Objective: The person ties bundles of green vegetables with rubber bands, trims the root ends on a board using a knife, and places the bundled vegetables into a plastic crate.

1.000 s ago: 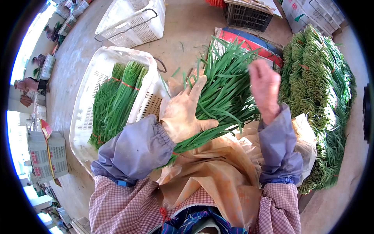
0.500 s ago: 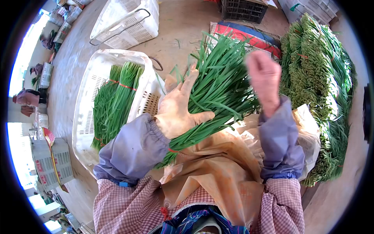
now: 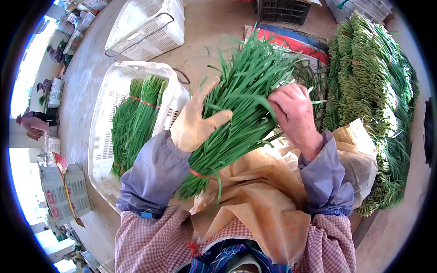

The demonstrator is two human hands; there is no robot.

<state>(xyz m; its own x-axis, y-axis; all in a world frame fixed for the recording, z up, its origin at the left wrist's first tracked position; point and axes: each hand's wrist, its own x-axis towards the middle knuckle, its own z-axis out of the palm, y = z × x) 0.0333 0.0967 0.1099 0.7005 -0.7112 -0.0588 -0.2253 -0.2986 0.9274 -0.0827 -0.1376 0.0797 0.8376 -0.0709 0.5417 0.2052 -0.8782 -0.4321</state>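
A bundle of long green leafy stalks (image 3: 246, 100) lies slantwise over my lap, with a red band (image 3: 199, 174) round its lower end. My left hand (image 3: 196, 119), in a pale glove, rests against the bundle's left side with thumb and fingers spread. On the right side of the bundle, my bare right hand (image 3: 293, 113) has its fingers closed on a long green leaf that arches across the bundle. Beside my left arm, banded bundles (image 3: 143, 116) lie in a white crate (image 3: 102, 132).
A tall pile of banded green bundles (image 3: 368, 100) stands at the right. Behind are another white crate (image 3: 159, 34), a black crate (image 3: 282, 11) and a red and blue sheet (image 3: 305, 43). Several people, one a person in pink (image 3: 34, 123), are at the far left beside crates.
My right hand has come down and in to the bundle and closed on a leaf. My left hand has slid down and left, its thumb lifted. The bundle's banded end shows more.
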